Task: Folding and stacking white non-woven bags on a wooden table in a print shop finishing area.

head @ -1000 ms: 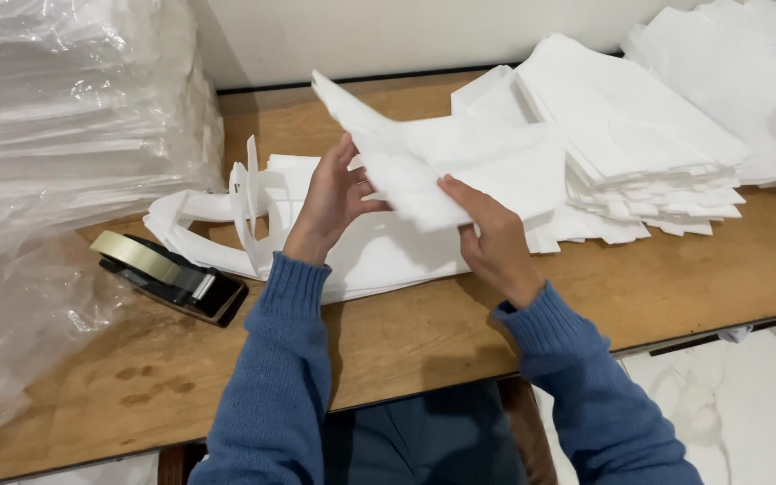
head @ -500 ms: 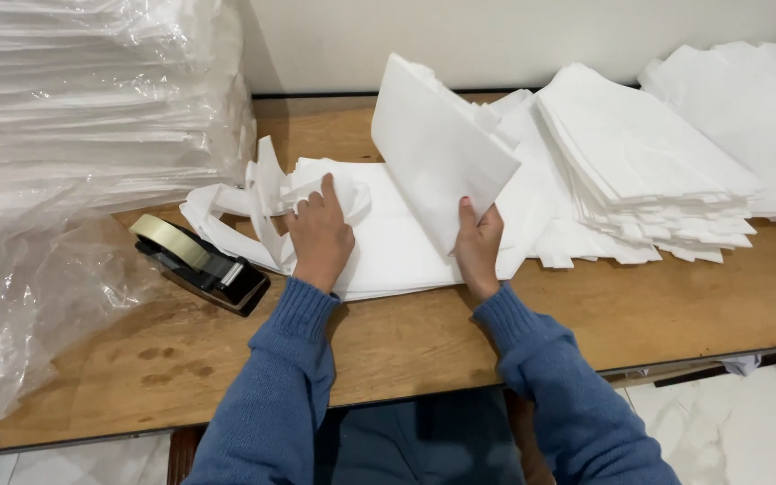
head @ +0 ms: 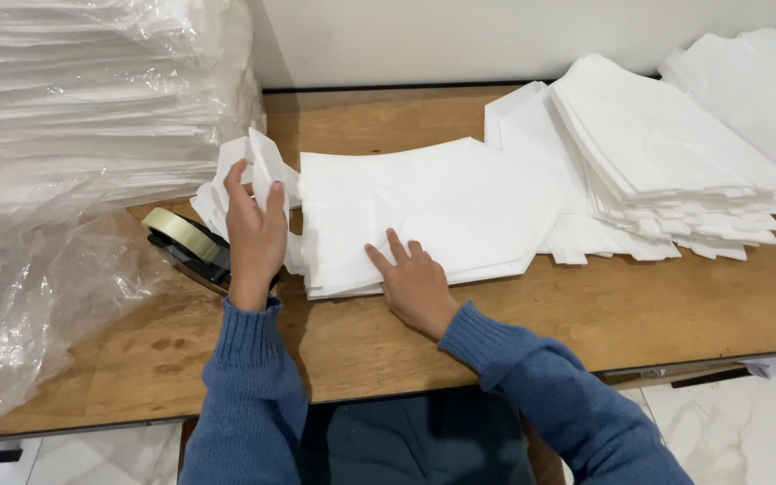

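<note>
One flat white folded bag (head: 424, 207)

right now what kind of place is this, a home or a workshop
Probably a small packing or bag-making workshop. The wooden workbench carries stacks of white bags, plastic-wrapped bundles pile up at the left, and a tape dispenser sits by the left hand. The right hand presses a flattened bag pile.

L hand (head: 256, 235) on bag handles (head: 244, 171), R hand (head: 415, 283) flat on white bag stack (head: 433, 211), tape dispenser (head: 189, 244) beside.
</note>
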